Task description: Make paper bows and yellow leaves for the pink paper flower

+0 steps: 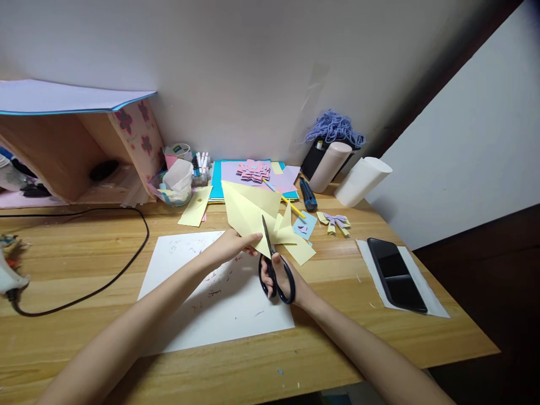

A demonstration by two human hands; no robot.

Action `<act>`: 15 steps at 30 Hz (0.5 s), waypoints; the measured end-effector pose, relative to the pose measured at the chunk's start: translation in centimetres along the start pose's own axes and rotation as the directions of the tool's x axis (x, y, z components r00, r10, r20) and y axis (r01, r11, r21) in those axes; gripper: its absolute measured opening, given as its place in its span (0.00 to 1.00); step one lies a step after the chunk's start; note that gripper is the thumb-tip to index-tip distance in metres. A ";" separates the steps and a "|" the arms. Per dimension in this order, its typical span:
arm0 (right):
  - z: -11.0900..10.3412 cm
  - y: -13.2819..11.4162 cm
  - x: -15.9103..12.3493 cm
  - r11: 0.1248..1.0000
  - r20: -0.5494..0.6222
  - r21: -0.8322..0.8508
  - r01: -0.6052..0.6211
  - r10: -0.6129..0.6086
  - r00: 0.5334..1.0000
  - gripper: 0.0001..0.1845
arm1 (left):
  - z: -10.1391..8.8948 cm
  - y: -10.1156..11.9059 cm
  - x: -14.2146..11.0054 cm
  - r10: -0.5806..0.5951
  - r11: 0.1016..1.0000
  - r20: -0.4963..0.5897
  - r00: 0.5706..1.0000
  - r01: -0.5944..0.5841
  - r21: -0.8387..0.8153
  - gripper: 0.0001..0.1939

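Observation:
My left hand (236, 244) is closed on a sheet of pale yellow paper (242, 208), thumb on top near its lower edge. The sheet is creased and raised above the table. In my right hand (287, 275) is a pair of black-handled scissors (291, 287), fingers through the loops. The blades point up and away, lying across the yellow paper; a cut flap stands up to their right. Below both hands lies a white sheet (177, 309) with small coloured marks. Just right of the scissors, another yellow piece (301, 252) rests on the table.
Behind the hands are stacked coloured papers (217, 180), pink cutouts (253, 170), a yellow pencil (291, 205) and a blue-black cutter (307, 195). A paper bow (335, 222) and a phone (396, 275) lie right. Left are a cardboard box (135, 140), a cable (84, 296) and a glue gun (10, 275).

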State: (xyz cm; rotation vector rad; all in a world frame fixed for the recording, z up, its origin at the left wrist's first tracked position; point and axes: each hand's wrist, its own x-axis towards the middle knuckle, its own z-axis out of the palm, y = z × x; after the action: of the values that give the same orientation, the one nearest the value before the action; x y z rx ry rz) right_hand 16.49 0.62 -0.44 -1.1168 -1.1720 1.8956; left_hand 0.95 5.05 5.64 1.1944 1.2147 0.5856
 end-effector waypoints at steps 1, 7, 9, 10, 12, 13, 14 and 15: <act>-0.1 0.1 0.1 1.000 0.001 0.011 -0.002 0.002 1.000 0.38 | 0.0 0.1 0.0 0.000 1.000 0.001 1.000 0.000 -0.006 0.17; -0.3 0.4 0.4 0.999 -0.010 -0.026 0.031 -0.031 0.999 0.35 | 0.0 0.1 0.0 0.025 0.999 0.018 1.000 -0.024 -0.037 0.17; -0.4 0.4 0.4 0.998 -0.017 -0.047 0.037 -0.038 0.999 0.34 | 0.0 0.0 0.1 0.036 0.999 0.022 0.999 -0.035 -0.042 0.18; -0.4 0.3 0.4 0.998 -0.022 -0.056 0.040 -0.041 0.999 0.34 | 0.0 -0.1 0.2 0.045 0.998 0.025 0.999 -0.044 -0.043 0.18; -0.4 0.3 0.3 0.997 -0.035 -0.068 0.043 -0.045 0.998 0.34 | -0.1 -0.4 0.4 0.063 0.997 0.029 0.998 -0.062 -0.043 0.18; -0.4 0.3 0.3 0.997 -0.038 -0.071 0.041 -0.044 0.998 0.34 | -0.1 -0.5 0.5 0.072 0.997 0.022 0.997 -0.071 -0.041 0.19; -0.4 0.2 0.3 0.996 -0.040 -0.074 0.039 -0.042 0.998 0.33 | 0.0 -0.7 0.7 0.083 0.996 0.005 0.997 -0.083 -0.040 0.19; -0.4 0.2 0.2 0.996 -0.040 -0.078 0.040 -0.043 0.998 0.33 | 0.0 -0.9 0.8 0.099 0.994 -0.021 0.995 -0.100 -0.042 0.20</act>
State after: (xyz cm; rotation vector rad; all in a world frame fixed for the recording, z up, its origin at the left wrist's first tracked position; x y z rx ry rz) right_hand 16.69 0.88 -0.80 -1.1587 -1.2447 1.8014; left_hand 1.03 5.50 4.52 1.2203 1.1582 0.6952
